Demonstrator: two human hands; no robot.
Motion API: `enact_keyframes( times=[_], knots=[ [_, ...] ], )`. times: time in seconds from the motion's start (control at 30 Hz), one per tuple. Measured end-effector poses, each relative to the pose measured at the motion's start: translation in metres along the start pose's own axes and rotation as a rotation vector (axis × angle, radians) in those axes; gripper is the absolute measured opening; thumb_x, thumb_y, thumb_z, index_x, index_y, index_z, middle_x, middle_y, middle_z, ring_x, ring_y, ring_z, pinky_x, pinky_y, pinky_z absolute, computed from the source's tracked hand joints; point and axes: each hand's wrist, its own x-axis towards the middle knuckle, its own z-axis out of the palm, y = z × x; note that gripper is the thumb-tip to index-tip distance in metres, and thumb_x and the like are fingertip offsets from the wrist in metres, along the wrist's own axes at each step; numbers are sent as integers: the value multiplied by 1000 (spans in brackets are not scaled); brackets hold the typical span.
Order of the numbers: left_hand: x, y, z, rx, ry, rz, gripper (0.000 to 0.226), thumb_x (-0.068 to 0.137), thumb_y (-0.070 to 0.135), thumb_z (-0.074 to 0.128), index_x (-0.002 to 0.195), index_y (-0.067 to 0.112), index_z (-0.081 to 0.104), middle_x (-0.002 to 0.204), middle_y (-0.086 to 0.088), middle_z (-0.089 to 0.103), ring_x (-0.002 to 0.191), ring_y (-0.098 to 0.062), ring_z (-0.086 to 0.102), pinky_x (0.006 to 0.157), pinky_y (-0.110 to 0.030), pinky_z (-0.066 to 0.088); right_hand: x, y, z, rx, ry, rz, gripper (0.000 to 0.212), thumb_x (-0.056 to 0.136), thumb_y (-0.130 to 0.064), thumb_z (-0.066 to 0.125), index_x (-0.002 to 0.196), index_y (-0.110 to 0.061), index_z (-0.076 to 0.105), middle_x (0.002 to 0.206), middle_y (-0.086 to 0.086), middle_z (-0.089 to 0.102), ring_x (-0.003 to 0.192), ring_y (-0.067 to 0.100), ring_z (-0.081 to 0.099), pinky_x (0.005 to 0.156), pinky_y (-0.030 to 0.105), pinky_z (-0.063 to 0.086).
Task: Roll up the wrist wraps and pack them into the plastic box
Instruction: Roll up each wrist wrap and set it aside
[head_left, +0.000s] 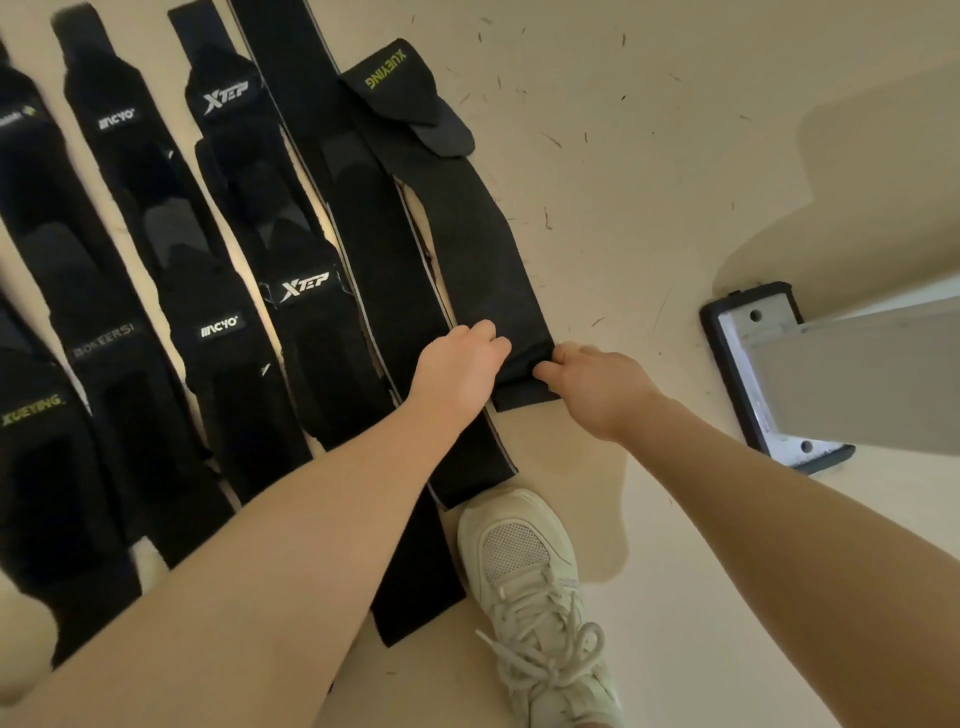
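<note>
Your wrap (483, 270) is a long flat strip of black woven fabric, matte w/ a slightly fuzzy nap. Its far end, well beyond your fingertips, carries a rounded tab flap w/ yellow-green "XUEYING" lettering. The near end sits right under your fingers and is folded over into a short doubled bit, so the roll is barely started.

Your left hand (462, 364) comes in from the wrap's left side, fingers curled together over the left edge of the fold and pressing down on it. Your right hand (597, 384) is on the right side, thumb and fingers pinching the right edge of the same fold; there's a thin ring on one finger. Both sets of fingers are closed on the fabric, not spread. Whether the fingertips tuck under the fold, can't tell — cloth is too dark there.

Just left of your left fingers lies a longer black strap (363, 249) w/ a pale edge stripe, touching or slightly under your wrap. Further left, rows of other black wraps (218, 260) lie flat, some w/ white "XTEP" logos.

All on a smooth cream floor (649, 156) flecked w/ small dark fibres. Near your wrists, a cream mesh sneaker (524, 571) w/ laces. To the right of your right fingers, a grey metal bracket (769, 374) w/ a black rim and bolt holes.
</note>
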Motion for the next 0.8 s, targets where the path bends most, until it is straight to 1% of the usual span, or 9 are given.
enact_keyframes(
  times=[0.13,0.2,0.27,0.37,0.5,0.57,0.63,0.7,0.8],
  knots=[
    [3,4,6,-29,11,2,22,90,6,54,111,10,55,107,-7,50,87,-17,46,69,-25,40,4,2,-1,197,-21,71,31,99,-17,38,129,-21,44,119,5,50,99,23,50,70,31,36],
    [5,2,9,-42,2,-2,20,91,7,54,110,10,57,107,-6,50,89,-18,50,73,-27,44,2,0,2,379,61,179,22,99,-20,42,120,-17,45,113,5,54,88,20,48,69,31,36],
    [3,1,14,-65,0,-3,21,96,18,49,113,10,60,109,-5,51,92,-18,53,79,-29,48,1,-4,5,449,181,242,13,97,-18,45,108,-13,47,109,5,52,82,20,46,66,31,37],
    [-7,4,19,-154,11,-13,42,100,36,39,127,9,55,121,-5,49,97,-19,57,84,-31,48,0,-10,9,381,261,171,12,93,-12,47,103,-6,52,111,7,46,85,24,47,68,33,44],
    [-8,6,21,-114,-53,-32,41,100,34,41,133,10,49,129,-5,42,100,-20,56,82,-31,46,0,-9,18,141,334,-56,18,83,-10,66,96,3,65,110,21,59,92,38,57,73,39,50],
    [-7,7,20,-134,-28,-65,37,100,31,42,129,11,53,128,-5,43,100,-20,56,84,-30,45,-3,-5,21,-9,302,-105,33,69,-17,76,99,-2,69,120,19,61,103,38,60,81,41,51],
    [-9,9,25,-198,33,-99,33,99,28,45,124,10,57,125,-5,48,98,-20,58,85,-30,47,-4,-1,20,-87,315,-89,39,65,-16,74,102,-8,70,130,15,57,111,34,59,86,40,51],
    [-14,11,27,-260,79,-119,30,99,24,46,120,7,58,119,-8,53,92,-22,61,81,-33,51,-1,-1,18,-61,287,-87,39,76,-9,70,115,-9,66,134,13,53,118,33,54,93,38,46],
    [-20,14,29,-309,166,-65,29,93,24,49,103,2,65,92,-13,62,66,-25,62,55,-33,51,3,0,13,109,242,-59,38,96,-11,46,134,-14,49,141,8,42,121,30,45,98,36,34]
  ],
)
